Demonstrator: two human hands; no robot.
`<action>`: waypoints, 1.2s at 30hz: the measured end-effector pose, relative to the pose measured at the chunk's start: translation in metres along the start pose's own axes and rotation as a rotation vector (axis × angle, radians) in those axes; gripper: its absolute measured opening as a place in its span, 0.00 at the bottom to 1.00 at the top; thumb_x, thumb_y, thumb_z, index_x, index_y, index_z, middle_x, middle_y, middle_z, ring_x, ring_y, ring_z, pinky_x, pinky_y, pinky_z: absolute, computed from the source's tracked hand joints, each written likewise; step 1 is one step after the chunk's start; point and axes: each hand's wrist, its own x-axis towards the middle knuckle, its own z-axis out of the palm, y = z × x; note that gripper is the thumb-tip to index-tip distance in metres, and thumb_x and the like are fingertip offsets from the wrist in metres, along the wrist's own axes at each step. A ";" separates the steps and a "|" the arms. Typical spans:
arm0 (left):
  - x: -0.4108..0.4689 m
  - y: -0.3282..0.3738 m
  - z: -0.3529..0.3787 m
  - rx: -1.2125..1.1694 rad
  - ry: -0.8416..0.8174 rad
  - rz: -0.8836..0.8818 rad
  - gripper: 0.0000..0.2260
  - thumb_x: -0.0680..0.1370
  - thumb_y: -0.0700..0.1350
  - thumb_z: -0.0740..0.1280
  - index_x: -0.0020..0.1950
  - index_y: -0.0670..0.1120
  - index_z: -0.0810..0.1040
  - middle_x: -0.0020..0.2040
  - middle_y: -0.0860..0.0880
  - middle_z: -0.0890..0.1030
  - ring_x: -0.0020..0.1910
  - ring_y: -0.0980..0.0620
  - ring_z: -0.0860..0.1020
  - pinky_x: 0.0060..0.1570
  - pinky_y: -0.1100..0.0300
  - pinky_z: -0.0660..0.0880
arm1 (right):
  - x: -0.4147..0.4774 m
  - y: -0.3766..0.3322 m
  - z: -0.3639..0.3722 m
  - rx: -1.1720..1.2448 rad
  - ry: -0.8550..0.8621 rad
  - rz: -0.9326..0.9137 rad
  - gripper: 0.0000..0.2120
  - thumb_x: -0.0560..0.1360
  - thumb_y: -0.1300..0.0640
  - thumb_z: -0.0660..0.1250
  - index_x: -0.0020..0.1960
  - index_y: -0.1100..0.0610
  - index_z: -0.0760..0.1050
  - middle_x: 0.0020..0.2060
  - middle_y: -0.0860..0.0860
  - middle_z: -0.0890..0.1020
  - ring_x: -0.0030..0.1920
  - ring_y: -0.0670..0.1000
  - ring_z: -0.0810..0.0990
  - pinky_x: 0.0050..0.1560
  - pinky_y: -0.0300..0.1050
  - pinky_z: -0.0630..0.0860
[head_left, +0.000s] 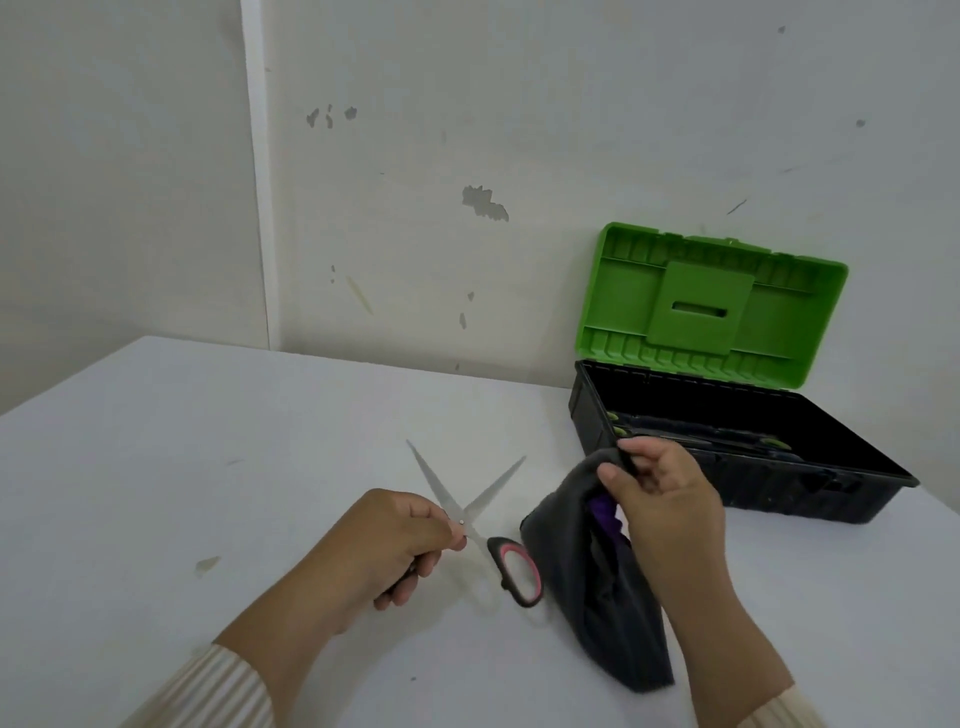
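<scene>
A pair of scissors (467, 499) with black and pink handles lies spread open over the white table (208, 467), blades pointing away from me. My left hand (395, 545) grips one handle, fingers curled round it; the other handle loop sits free at the right. My right hand (660, 509) pinches the top edge of a dark grey cloth pouch (582, 571) and lifts it upright. Something purple shows inside the pouch's opening.
A black toolbox (737, 467) with its green lid (717, 306) swung up against the wall stands at the back right, just behind my right hand. The white wall runs along the table's far edge.
</scene>
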 end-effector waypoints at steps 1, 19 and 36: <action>0.000 0.000 0.004 0.023 -0.012 0.004 0.07 0.74 0.43 0.69 0.38 0.41 0.82 0.25 0.49 0.73 0.19 0.52 0.66 0.21 0.65 0.59 | -0.004 -0.003 0.004 -0.083 -0.021 -0.077 0.13 0.69 0.65 0.71 0.44 0.46 0.77 0.39 0.45 0.82 0.40 0.40 0.79 0.47 0.33 0.75; 0.000 -0.006 0.027 0.181 0.043 0.135 0.16 0.74 0.46 0.69 0.28 0.45 0.70 0.24 0.50 0.70 0.19 0.51 0.63 0.21 0.67 0.61 | -0.026 0.004 0.042 -0.409 -0.308 -0.210 0.06 0.72 0.62 0.68 0.45 0.55 0.83 0.36 0.39 0.72 0.42 0.42 0.75 0.46 0.28 0.70; -0.002 -0.005 0.024 0.174 0.048 0.137 0.14 0.74 0.45 0.69 0.33 0.38 0.74 0.24 0.49 0.70 0.19 0.53 0.62 0.22 0.67 0.61 | -0.034 0.008 0.041 -0.382 -0.313 -0.281 0.04 0.71 0.57 0.68 0.42 0.49 0.81 0.38 0.47 0.78 0.43 0.41 0.75 0.45 0.27 0.69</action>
